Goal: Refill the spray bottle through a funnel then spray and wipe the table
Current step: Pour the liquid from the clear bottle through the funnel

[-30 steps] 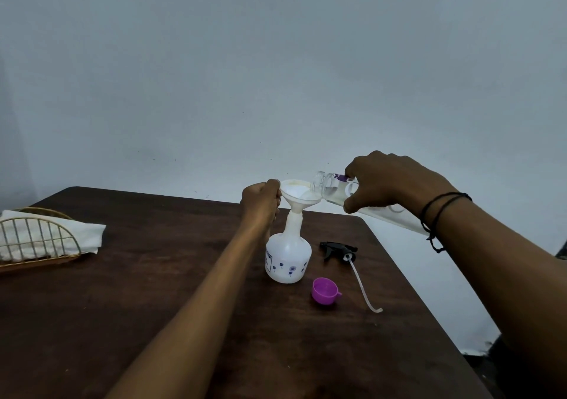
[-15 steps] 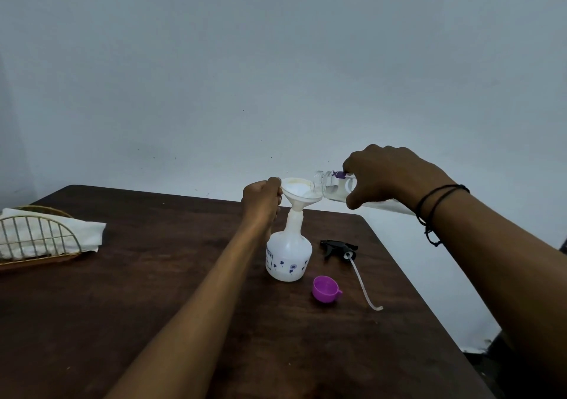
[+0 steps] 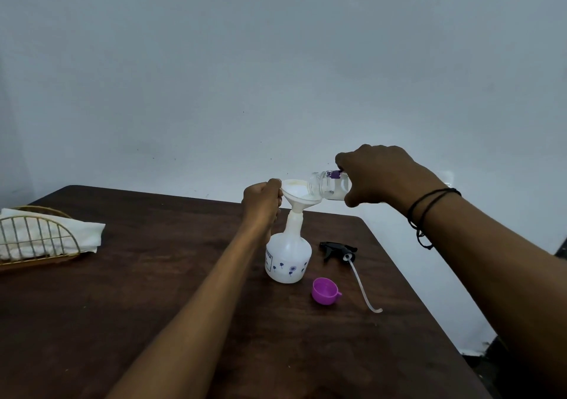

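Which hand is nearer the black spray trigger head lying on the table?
Right. The right hand holds the clear refill bottle above and behind the black spray trigger head; the left hand steadies the white funnel, farther to its left.

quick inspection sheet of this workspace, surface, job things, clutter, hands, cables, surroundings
surface: dark wooden table, no spills seen
job's things: white spray bottle upright, funnel in its neck; clear refill bottle tipped over funnel; black trigger head with dip tube lying beside; cloth in wire basket
clutter: purple cap on table
grippers: left hand steadies funnel; right hand holds refill bottle
cables: nothing seen
surroundings: plain pale wall
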Action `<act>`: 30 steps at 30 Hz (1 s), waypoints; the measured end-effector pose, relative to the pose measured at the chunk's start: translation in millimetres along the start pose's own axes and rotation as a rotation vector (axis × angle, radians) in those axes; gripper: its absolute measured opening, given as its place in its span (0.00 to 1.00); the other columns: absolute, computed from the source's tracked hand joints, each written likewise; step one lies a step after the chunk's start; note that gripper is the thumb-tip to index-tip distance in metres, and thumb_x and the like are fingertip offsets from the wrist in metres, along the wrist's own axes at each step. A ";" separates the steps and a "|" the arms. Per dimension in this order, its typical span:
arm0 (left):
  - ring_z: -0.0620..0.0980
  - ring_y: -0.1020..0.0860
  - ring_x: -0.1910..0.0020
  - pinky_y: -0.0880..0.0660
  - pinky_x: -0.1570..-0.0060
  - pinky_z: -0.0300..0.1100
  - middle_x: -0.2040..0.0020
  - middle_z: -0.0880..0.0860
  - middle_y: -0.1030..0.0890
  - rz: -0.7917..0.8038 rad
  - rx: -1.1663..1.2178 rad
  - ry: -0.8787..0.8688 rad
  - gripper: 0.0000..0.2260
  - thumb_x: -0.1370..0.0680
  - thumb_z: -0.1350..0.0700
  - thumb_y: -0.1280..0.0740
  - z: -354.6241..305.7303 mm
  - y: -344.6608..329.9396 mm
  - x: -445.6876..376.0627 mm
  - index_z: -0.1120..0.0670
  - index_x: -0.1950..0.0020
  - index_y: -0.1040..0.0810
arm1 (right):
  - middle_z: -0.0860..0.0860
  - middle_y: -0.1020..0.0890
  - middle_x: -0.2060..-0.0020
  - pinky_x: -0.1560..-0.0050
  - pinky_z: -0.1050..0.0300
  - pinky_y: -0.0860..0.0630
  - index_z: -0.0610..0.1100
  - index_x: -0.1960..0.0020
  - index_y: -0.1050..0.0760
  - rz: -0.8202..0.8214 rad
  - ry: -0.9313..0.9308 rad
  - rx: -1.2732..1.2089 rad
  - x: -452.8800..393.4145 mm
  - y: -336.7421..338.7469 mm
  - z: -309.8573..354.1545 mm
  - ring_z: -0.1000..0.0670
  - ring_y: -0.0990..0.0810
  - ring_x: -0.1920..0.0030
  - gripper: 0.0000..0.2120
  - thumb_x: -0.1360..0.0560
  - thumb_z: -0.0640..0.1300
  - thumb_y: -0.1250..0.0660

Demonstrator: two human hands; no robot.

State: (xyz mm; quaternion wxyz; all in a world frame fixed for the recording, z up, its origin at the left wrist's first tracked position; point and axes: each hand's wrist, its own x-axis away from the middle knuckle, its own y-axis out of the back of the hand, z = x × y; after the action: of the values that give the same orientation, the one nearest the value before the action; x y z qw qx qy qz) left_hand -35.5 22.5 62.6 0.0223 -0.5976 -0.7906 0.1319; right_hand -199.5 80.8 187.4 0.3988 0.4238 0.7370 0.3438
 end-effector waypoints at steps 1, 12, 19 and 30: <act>0.48 0.39 0.74 0.40 0.75 0.38 0.70 0.52 0.32 0.001 0.002 0.001 0.09 0.26 0.55 0.37 -0.3 -0.1 0.2 0.57 0.65 0.29 | 0.52 0.32 0.64 0.63 0.56 0.38 0.46 0.44 0.27 -0.013 0.006 0.015 -0.3 -1.5 0.7 0.44 0.26 0.59 0.18 0.31 0.47 0.29; 0.48 0.39 0.72 0.39 0.73 0.39 0.69 0.53 0.31 -0.001 0.002 0.016 0.09 0.26 0.54 0.37 -1.8 -0.9 1.1 0.58 0.63 0.28 | 0.50 0.23 0.49 0.51 0.51 0.40 0.50 0.39 0.26 -0.221 0.109 0.187 -0.6 -7.2 4.1 0.43 0.25 0.46 0.17 0.27 0.41 0.34; 0.49 0.38 0.73 0.39 0.74 0.38 0.70 0.53 0.31 -0.001 0.004 0.000 0.11 0.25 0.55 0.37 -2.5 -0.5 1.8 0.57 0.66 0.29 | 0.48 0.21 0.46 0.31 0.37 0.41 0.49 0.40 0.23 -0.358 0.177 0.246 -6.0 -19.9 3.9 0.40 0.25 0.43 0.21 0.29 0.34 0.37; 0.49 0.35 0.74 0.37 0.71 0.40 0.71 0.53 0.29 -0.034 -0.028 0.034 0.13 0.25 0.53 0.36 -3.1 -0.5 2.3 0.56 0.69 0.29 | 0.46 0.18 0.54 0.31 0.34 0.44 0.44 0.48 0.20 -0.610 0.215 0.349 -4.6 -40.0 1.9 0.38 0.21 0.49 0.18 0.30 0.31 0.43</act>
State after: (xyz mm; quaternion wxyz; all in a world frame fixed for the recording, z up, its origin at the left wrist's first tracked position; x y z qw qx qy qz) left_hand -36.1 25.1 65.4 0.0297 -0.5863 -0.8020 0.1103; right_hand -210.4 60.8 154.1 0.3250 0.2078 0.9146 0.1210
